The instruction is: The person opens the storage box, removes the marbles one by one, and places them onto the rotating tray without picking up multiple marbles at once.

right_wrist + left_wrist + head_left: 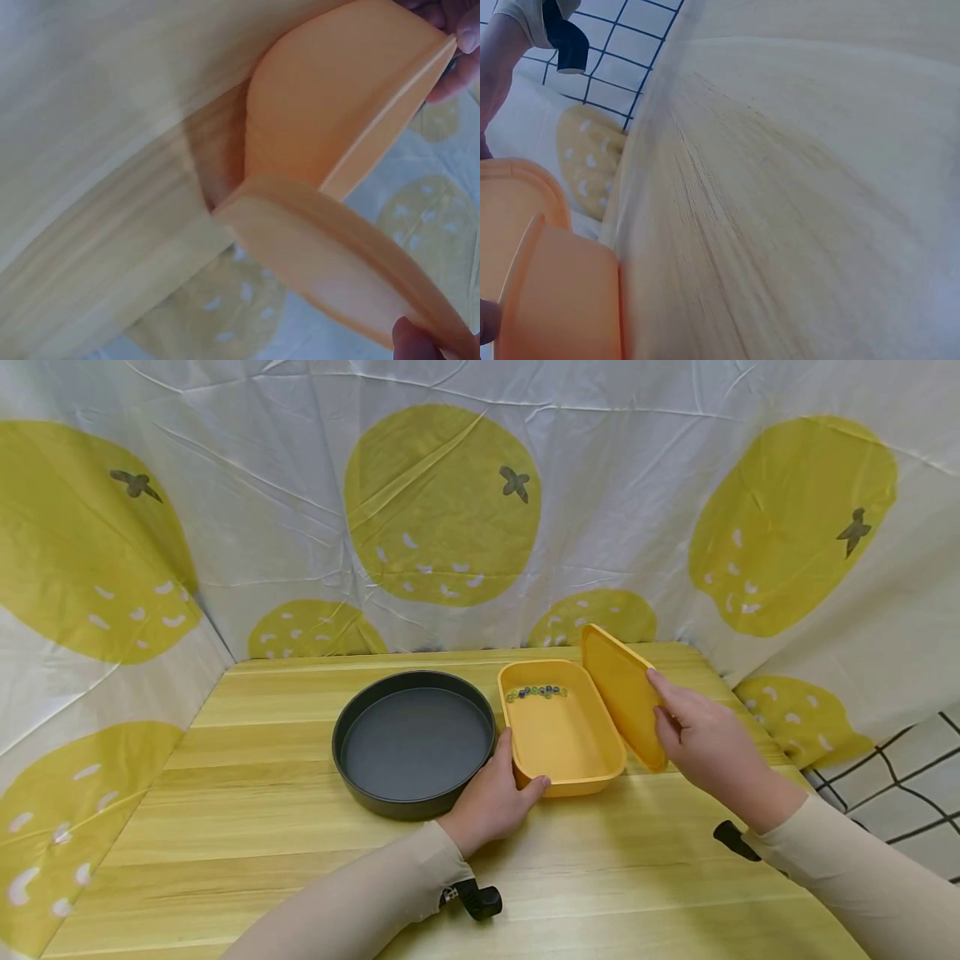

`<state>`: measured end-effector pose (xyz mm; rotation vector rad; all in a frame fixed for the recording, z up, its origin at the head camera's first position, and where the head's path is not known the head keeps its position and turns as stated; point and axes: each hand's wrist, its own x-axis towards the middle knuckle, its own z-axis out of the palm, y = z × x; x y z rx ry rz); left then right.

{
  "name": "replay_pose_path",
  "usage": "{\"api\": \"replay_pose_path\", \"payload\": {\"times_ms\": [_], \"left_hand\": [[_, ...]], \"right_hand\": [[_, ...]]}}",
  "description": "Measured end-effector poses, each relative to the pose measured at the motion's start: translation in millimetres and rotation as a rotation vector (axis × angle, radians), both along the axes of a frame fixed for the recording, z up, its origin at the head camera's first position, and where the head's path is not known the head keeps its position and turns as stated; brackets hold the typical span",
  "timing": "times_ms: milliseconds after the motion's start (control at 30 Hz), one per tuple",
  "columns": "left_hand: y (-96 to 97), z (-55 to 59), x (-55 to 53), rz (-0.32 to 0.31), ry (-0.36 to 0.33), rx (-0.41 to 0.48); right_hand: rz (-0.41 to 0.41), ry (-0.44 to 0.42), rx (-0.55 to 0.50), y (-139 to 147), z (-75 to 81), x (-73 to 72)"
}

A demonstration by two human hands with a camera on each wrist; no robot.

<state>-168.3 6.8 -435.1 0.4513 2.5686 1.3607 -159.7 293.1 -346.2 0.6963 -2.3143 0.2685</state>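
In the head view an orange-yellow rectangular container (566, 735) stands on the table, several small blue and green glass marbles (536, 692) strewn across its far end. My left hand (495, 797) grips its near left corner, thumb over the near rim and fingers along the left wall. The matching lid (626, 697) is held tilted up on its edge by my right hand (708, 743), right beside the container's right wall. The right wrist view shows the lid (330, 255) pinched at its edge, thumb on its face, with the container (330, 97) behind it.
A round dark grey pan (416, 743) stands just left of the container, close to my left hand. Fruit-printed curtains (442, 502) hang behind and beside the wooden table (247, 810). A grid-patterned cloth (922, 768) shows at the right.
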Motion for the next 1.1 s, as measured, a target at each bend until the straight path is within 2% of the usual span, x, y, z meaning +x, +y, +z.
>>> {"api": "replay_pose_path", "payload": {"times_ms": [333,533,733,900,1100], "left_hand": [[0.0,-1.2,-0.7,-0.008,0.002,0.001],[1.1,-0.6,-1.4,-0.011,0.008,-0.001],[0.7,-1.0,-1.7,-0.013,0.001,-0.01],[0.5,-0.8,-1.3,-0.011,-0.008,-0.011],[1.0,-0.8,-1.0,-0.008,-0.009,-0.007]], "right_hand": [[-0.088,-0.122,-0.009,19,-5.0,9.1],[-0.18,-0.187,-0.036,34,-8.9,17.3],[-0.249,-0.225,-0.053,53,-15.4,20.2],[-0.313,-0.295,-0.068,70,-23.2,21.0],[-0.37,-0.277,-0.055,85,-35.1,21.8]]}}
